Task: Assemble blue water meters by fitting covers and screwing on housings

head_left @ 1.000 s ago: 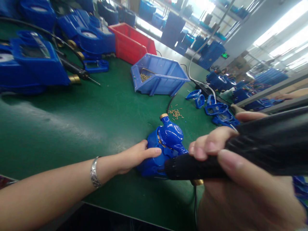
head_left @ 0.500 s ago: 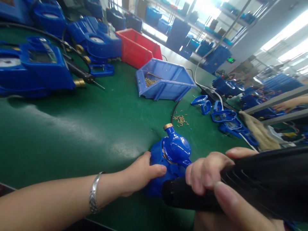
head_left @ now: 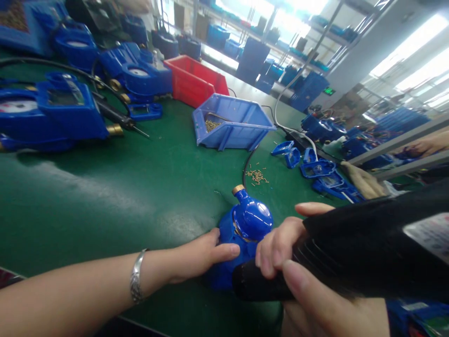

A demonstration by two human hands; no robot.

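Left hand is clamping the meter on the table. Right hand is gripping the driver, nose sitting over the meter's near side; bit hidden. Screws are lying just beyond, near the blue bin.

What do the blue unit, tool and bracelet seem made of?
Blue unit: glossy domed part, perhaps painted metal, judging by sharp highlights; its end looks like brass, from the yellowish colour.
Tool: probably plastic, dull black, with moulded-looking grooves.
Bracelet: likely metal, polished and patterned, from its silvery glints.
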